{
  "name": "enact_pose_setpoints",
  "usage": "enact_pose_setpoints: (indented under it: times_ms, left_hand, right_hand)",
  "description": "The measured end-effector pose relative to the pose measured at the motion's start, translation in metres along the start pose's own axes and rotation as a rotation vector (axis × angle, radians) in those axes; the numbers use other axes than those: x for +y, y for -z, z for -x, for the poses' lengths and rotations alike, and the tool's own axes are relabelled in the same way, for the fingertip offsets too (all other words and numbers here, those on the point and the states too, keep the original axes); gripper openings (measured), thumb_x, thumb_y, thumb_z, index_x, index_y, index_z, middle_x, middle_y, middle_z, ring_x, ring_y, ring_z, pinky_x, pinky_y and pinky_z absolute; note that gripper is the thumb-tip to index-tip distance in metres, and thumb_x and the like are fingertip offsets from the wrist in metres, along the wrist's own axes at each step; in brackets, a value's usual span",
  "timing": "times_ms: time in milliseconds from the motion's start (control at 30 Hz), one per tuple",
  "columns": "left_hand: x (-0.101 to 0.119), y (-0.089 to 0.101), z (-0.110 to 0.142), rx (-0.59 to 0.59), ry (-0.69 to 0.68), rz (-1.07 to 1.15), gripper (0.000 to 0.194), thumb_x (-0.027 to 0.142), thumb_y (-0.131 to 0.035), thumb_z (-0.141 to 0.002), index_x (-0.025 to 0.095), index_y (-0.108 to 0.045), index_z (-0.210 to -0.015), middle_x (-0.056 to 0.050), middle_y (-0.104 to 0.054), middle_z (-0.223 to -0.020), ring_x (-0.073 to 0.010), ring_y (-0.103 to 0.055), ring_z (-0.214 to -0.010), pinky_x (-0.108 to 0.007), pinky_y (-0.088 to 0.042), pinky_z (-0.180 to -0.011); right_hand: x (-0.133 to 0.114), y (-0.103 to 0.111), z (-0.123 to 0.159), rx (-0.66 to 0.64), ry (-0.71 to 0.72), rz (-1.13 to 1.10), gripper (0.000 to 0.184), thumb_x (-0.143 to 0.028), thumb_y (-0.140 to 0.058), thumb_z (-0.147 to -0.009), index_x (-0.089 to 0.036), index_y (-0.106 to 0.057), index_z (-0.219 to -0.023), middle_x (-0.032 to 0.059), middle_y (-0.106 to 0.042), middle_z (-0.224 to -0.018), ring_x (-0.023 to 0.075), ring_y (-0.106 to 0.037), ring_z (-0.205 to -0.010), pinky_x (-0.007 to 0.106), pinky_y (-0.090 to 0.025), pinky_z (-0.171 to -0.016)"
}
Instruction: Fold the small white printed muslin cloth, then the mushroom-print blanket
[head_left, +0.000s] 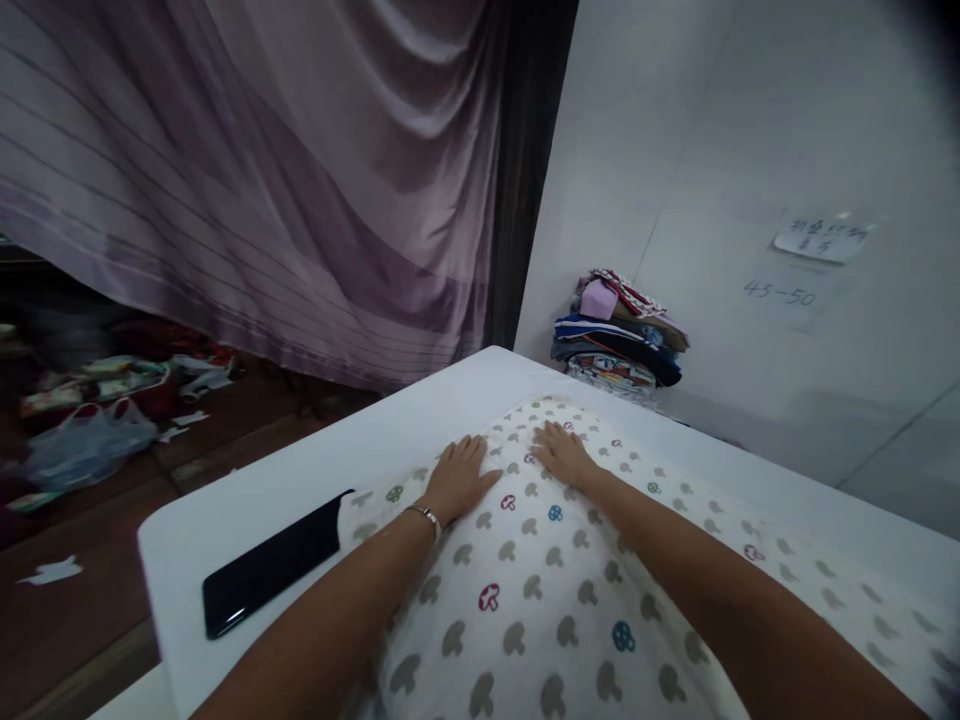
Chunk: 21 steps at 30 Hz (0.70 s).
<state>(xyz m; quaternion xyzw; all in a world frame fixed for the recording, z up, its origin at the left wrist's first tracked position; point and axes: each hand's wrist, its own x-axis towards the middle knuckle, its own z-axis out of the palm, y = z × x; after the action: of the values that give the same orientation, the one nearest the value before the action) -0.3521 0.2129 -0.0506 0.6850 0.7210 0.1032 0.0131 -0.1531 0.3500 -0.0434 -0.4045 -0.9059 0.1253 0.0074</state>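
Observation:
White cloth [532, 555] printed with grey, red, blue and green mushrooms is spread over a white table [420, 430] and drops toward me at the front. My left hand [459, 478] rests flat on it, fingers spread, a bracelet on the wrist. To its right, my right hand [562, 452] also lies flat on the cloth near its far end, with the fingers apart. Neither hand grips anything. The cloth runs on under my right forearm to the right side. Left of the cloth lies a black phone [277, 565], touching or just under its edge.
A stack of folded fabrics [619, 330] stands behind the table against a white wall [720, 180] with handwritten signs. A purple curtain [360, 200] hangs at the left. Plastic bags [94, 440] and paper scraps lie on the floor below it.

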Motion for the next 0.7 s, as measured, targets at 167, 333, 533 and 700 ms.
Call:
enact_pose_setpoints:
  times_ms: [167, 333, 533, 700]
  left_hand:
    - [-0.006, -0.002, 0.0, 0.007, 0.008, 0.011, 0.065, 0.055, -0.029, -0.089, 0.015, -0.032, -0.141, -0.01, -0.029, -0.149, -0.0256, -0.021, -0.139, -0.045, -0.015, -0.112]
    - [-0.005, 0.0, -0.001, -0.007, 0.018, -0.008, 0.067, 0.055, -0.028, -0.089, 0.014, -0.03, -0.142, -0.011, -0.028, -0.15, -0.025, -0.021, -0.139, -0.043, -0.014, -0.113]
    - [-0.006, 0.002, -0.003, -0.019, 0.022, -0.027, 0.068, 0.055, -0.027, -0.089, 0.013, -0.03, -0.142, -0.009, -0.028, -0.15, -0.0249, -0.021, -0.139, -0.044, -0.014, -0.113]
    - [-0.009, 0.0, -0.007, -0.022, -0.007, -0.064, 0.069, 0.053, -0.028, -0.088, 0.011, -0.03, -0.143, -0.009, -0.028, -0.15, -0.0262, -0.021, -0.139, -0.045, -0.017, -0.112]
  right_hand:
    - [0.021, 0.004, 0.008, 0.012, -0.141, 0.031, 0.063, -0.056, -0.022, -0.092, -0.023, -0.024, -0.146, 0.0076, -0.012, -0.155, 0.0242, -0.006, -0.141, 0.05, -0.007, -0.11]
    - [0.032, 0.011, -0.002, 0.017, -0.191, 0.022, 0.062, -0.056, -0.021, -0.092, -0.025, -0.024, -0.146, 0.0057, -0.011, -0.155, 0.025, -0.005, -0.141, 0.051, -0.007, -0.11]
    - [0.034, 0.015, 0.015, 0.038, -0.239, -0.029, 0.064, -0.056, -0.02, -0.092, -0.022, -0.024, -0.146, 0.0079, -0.011, -0.155, 0.0256, -0.007, -0.141, 0.052, -0.008, -0.11]
    - [0.073, 0.005, 0.116, 0.084, -0.244, 0.008, 0.07, -0.061, -0.015, -0.091, -0.019, -0.024, -0.146, 0.0079, -0.012, -0.154, 0.0244, -0.005, -0.142, 0.049, -0.004, -0.112]
